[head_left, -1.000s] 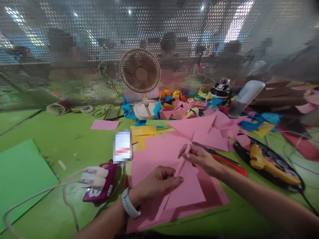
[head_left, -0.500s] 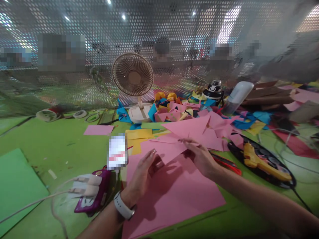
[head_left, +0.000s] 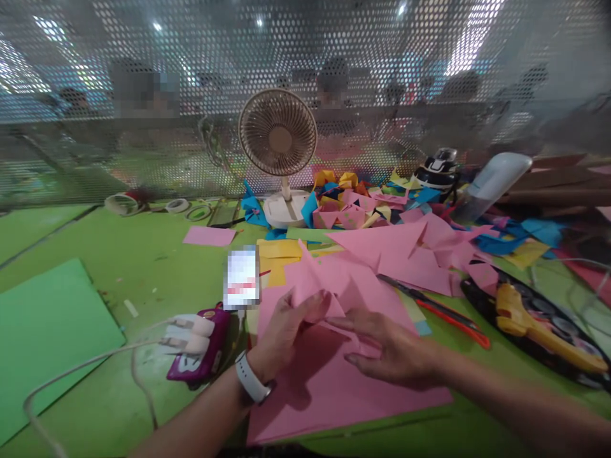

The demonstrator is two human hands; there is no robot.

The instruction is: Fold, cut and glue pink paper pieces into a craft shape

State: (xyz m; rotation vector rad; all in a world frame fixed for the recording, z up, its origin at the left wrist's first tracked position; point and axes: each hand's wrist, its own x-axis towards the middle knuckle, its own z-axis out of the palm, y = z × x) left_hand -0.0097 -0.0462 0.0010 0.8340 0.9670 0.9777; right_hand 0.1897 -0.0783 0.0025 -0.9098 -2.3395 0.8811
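A folded sheet of pink paper point(head_left: 308, 277) is held up off the work surface, one pointed corner sticking up. My left hand point(head_left: 286, 331), with a white watch on its wrist, pinches it at the left between thumb and fingers. From the right, my right hand point(head_left: 396, 350) has the paper's lower right part between its thumb and fingers. Beneath both hands lies a larger pink sheet point(head_left: 348, 401) on the green table point(head_left: 157, 280). To the right of the sheets rests a black and orange cutter-like tool point(head_left: 443, 312).
A desk fan point(head_left: 277, 133) stands before a perforated screen. Folded colored scraps point(head_left: 353, 207) pile behind the pink sheets. At left are a phone point(head_left: 241, 278), a purple power bank-like block point(head_left: 205, 356) with plugs, and green paper point(head_left: 52, 343). A yellow glue gun point(head_left: 539, 327) sits at right.
The folded pink paper was turned and opened between my hands, then gripped with its point up. My left hand loosened and closed again; my right hand came lower. The view shifted sideways.
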